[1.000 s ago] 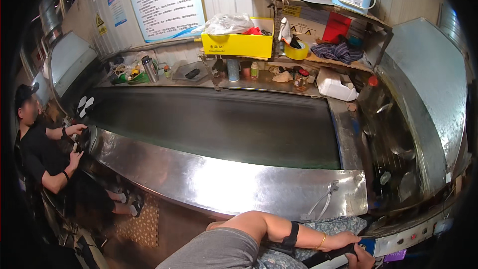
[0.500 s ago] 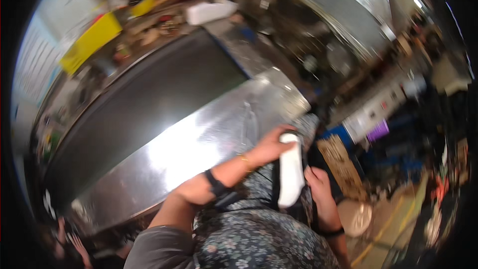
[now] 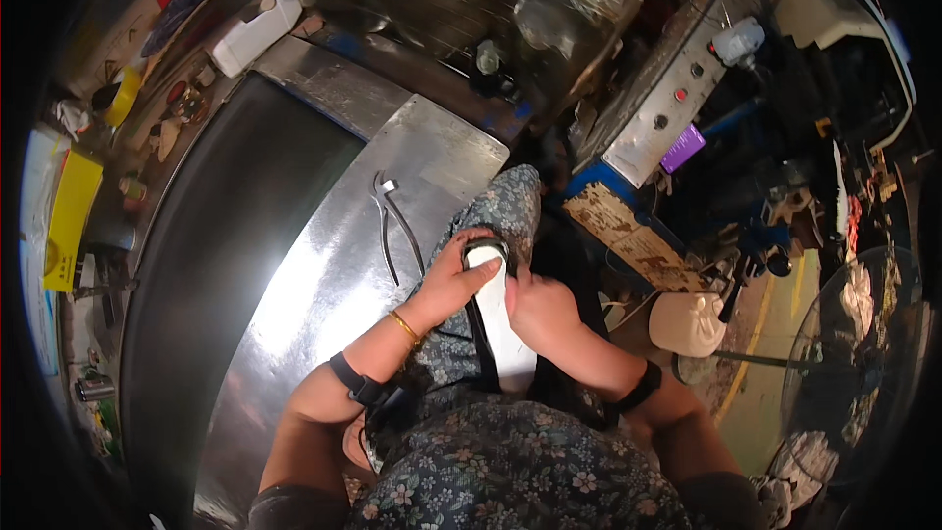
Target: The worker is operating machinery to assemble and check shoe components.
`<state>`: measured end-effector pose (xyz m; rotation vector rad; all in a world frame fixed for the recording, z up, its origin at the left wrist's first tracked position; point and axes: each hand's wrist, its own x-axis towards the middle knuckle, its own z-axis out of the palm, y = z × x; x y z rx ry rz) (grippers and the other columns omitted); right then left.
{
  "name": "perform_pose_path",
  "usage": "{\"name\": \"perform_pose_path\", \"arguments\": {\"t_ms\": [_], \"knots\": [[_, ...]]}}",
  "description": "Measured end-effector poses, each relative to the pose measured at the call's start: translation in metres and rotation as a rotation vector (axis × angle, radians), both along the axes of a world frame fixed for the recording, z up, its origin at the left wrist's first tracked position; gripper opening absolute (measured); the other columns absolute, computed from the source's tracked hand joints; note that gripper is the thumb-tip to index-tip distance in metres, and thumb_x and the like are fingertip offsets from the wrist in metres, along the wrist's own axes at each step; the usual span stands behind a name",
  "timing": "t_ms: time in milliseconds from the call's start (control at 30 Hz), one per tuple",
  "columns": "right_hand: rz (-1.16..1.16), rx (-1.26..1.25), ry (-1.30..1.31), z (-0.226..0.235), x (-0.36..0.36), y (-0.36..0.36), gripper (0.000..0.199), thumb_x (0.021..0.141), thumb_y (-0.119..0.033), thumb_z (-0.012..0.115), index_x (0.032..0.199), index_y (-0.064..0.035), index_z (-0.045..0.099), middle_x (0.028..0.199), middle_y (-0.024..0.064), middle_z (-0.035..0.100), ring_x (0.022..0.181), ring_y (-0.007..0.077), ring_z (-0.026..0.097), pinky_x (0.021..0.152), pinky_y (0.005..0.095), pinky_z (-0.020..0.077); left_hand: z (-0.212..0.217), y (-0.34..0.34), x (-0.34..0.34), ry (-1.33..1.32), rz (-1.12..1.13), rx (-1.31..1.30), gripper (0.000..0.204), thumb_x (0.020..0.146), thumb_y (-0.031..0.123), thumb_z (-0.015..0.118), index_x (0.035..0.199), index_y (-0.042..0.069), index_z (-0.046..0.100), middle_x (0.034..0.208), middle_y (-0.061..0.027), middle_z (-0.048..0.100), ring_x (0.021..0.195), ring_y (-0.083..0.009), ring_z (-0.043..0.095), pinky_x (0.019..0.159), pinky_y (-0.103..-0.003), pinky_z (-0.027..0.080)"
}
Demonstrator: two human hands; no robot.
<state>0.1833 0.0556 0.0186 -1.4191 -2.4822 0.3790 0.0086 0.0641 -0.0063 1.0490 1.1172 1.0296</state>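
Note:
A dark shoe with a long white underside [image 3: 502,334] lies bottom up over my lap, against the floral apron. My left hand [image 3: 449,283] is wrapped around its rounded far end, the thumb resting on the white surface. At the right edge, close to that same end, my right hand [image 3: 546,314] is closed with its fingers bent against the dark rim; the fingertips are partly hidden. Metal pincers [image 3: 385,226] lie on the shiny metal ledge [image 3: 294,334], just left of my left hand.
Left of the ledge runs a wide black belt [image 3: 216,245]. A white jug [image 3: 257,36] stands beyond it. To the right are a metal control box [image 3: 648,118] with knobs, a purple container [image 3: 684,147], a cloth-covered round seat [image 3: 687,324] and a fan guard [image 3: 800,373].
My view has turned, and the shoe with both hands now appears further left. My right hand has moved along the shoe's right side toward its far end. My left hand keeps its hold.

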Motion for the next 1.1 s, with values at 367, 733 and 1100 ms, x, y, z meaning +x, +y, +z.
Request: {"name": "perform_pose_path", "arguments": {"t_ms": [367,733,1100], "knots": [[0.002,-0.661,0.882,-0.031,0.031,-0.02,0.056,0.103,-0.019,0.042,0.15,0.0026,0.021,0.137,0.0199,0.05,0.126,0.0234,0.049,0.105,0.0318,0.0363,-0.009,0.007,-0.022,-0.773,-0.093,-0.19,0.052,0.101,0.031,0.049,0.14,-0.002,0.042,0.139,-0.0121,0.05,0.131,-0.0232,0.044,0.112,-0.037,0.031],[-0.044,-0.289,0.684,-0.02,-0.043,-0.017,0.057,0.101,-0.022,0.044,0.146,0.0059,0.022,0.107,0.0342,0.06,0.1,0.0451,0.062,0.085,0.045,0.0486,0.025,-0.039,-0.017,1.426,0.134,0.342,0.026,0.095,0.019,0.05,0.09,-0.004,0.062,0.073,-0.0192,0.064,0.059,-0.0324,0.064,0.054,-0.043,0.051],[-0.128,-0.57,0.541,-0.011,-0.014,0.012,0.058,0.102,-0.045,0.04,0.124,0.007,0.05,0.107,0.0194,0.063,0.087,0.0319,0.064,0.079,0.039,0.0506,0.008,-0.035,-0.031,-0.337,0.614,-0.551,0.067,0.102,0.053,0.035,0.115,-0.008,0.06,0.105,-0.0236,0.066,0.1,-0.0335,0.062,0.096,-0.04,0.044]]}}
